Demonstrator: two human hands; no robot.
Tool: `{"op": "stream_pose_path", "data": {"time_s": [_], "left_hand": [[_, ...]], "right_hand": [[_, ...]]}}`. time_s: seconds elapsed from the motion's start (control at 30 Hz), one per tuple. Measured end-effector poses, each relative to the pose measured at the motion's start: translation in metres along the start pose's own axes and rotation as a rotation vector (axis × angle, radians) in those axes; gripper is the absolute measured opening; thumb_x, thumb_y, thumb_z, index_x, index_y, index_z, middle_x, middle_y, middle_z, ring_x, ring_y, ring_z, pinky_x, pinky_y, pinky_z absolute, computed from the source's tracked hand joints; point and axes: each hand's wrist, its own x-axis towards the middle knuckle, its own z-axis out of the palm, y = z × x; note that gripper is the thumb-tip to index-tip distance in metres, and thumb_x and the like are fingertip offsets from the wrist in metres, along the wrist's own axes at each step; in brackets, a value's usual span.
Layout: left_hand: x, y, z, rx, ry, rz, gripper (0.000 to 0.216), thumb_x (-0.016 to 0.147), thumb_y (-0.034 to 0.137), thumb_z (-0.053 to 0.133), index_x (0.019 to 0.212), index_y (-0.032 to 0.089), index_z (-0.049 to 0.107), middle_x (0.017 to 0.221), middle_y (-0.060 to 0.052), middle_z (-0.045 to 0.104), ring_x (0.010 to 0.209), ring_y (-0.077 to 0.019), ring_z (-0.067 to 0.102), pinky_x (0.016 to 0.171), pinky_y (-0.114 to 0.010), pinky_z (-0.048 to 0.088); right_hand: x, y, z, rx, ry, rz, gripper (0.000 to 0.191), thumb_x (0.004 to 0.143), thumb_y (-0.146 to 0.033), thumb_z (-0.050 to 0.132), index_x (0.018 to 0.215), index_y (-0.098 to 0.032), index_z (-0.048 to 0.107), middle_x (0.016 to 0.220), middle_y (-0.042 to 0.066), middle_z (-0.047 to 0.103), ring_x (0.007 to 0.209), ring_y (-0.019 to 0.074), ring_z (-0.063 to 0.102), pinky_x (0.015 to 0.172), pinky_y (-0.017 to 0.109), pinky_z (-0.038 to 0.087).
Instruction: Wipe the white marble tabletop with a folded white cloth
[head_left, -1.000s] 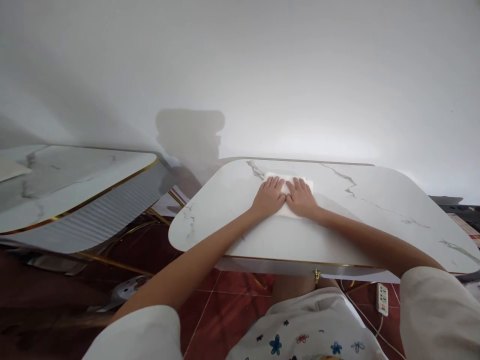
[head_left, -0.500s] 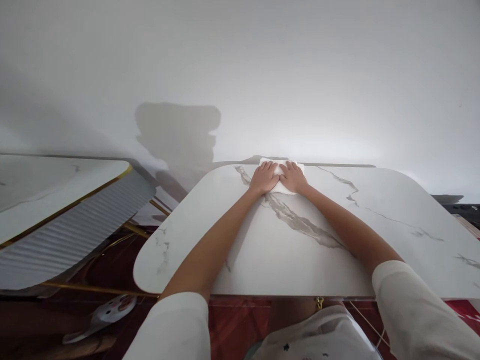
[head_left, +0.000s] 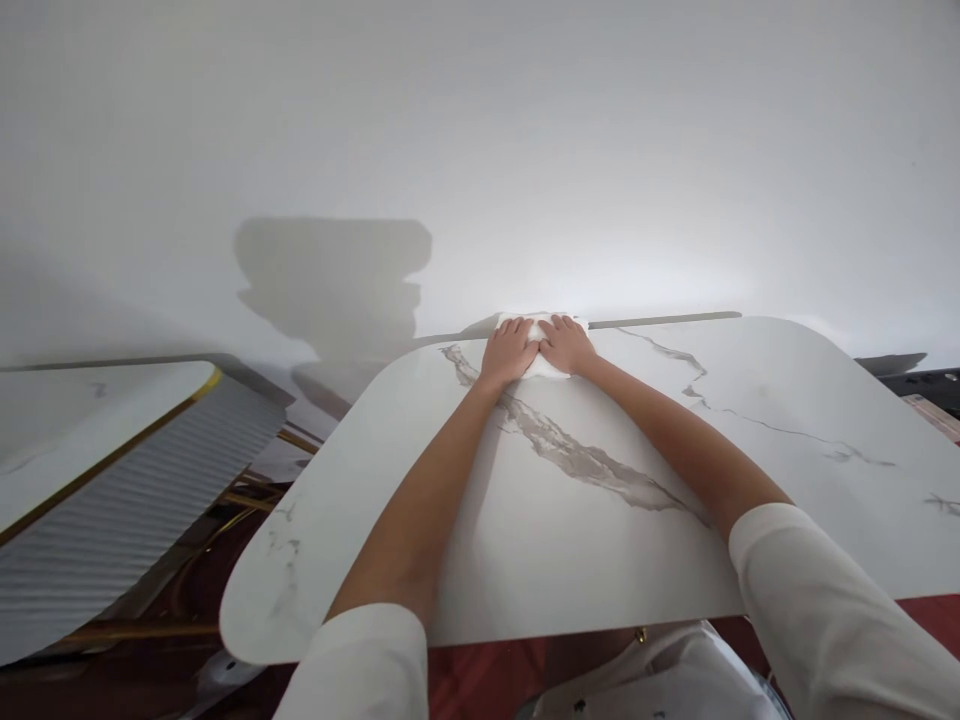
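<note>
In the head view, a folded white cloth point(head_left: 551, 366) lies at the far edge of a marble-patterned counter point(head_left: 600, 560), left of that edge's middle. Whether it is fabric or paper, I cannot tell. The left hand point(head_left: 508, 350) and right hand point(head_left: 568, 345) rest on it side by side, thumbs close together, fingers pointing toward the wall point(head_left: 600, 150). The grip of each hand is released: palms down, fingers spread, pressing on the cloth and not clenched around it. Both arms reach across from the near edge, over a broad grey vein point(head_left: 585, 460).

Off the counter's left end stands a second marble-topped counter point(head_left: 90, 420) with a gold rim.

With the cloth this close to the far edge, a little more forward push could slip it over the side or knock fingertips against the wall. Because flat palms hold it only by pressure, uneven force might bunch it or let it slide free. The long reach could also make that pressure weaker.

No brand, label or writing is readable; a pinkish item point(head_left: 931, 415) beyond the right end shows too small to make out.
</note>
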Motion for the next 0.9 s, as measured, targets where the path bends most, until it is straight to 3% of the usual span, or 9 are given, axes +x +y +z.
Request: {"op": "stream_pose_path", "data": {"time_s": [0.33,0.63,0.9], "left_hand": [[0.020,0.047,0.017,-0.015,0.030,0.041,0.044,0.094,0.023,0.038,0.136,0.018,0.050,0.142,-0.013,0.054,0.134,-0.0303,0.043,0.111,-0.047,0.034],[-0.001,0.051,0.009,-0.021,-0.006,0.139,0.051,0.094,0.025,0.037,0.143,0.014,0.044,0.151,-0.013,0.045,0.142,-0.0286,0.035,0.116,-0.043,0.030],[-0.050,0.063,-0.009,-0.030,-0.031,0.173,0.053,0.093,0.025,0.037,0.143,0.012,0.044,0.153,-0.014,0.043,0.143,-0.0281,0.034,0.118,-0.042,0.028]], "right_hand": [[-0.020,0.046,-0.016,-0.055,0.016,0.054,0.051,0.099,-0.025,0.034,0.147,-0.013,0.045,0.149,0.015,0.047,0.139,0.0296,0.038,0.112,0.041,0.031],[-0.058,0.026,-0.022,-0.083,0.021,0.157,0.053,0.100,-0.029,0.033,0.150,-0.012,0.040,0.157,0.018,0.036,0.145,0.0337,0.030,0.114,0.045,0.027],[-0.108,-0.007,-0.032,-0.099,0.012,0.165,0.053,0.100,-0.030,0.035,0.149,-0.011,0.041,0.158,0.019,0.036,0.145,0.0355,0.030,0.113,0.047,0.027]]}}
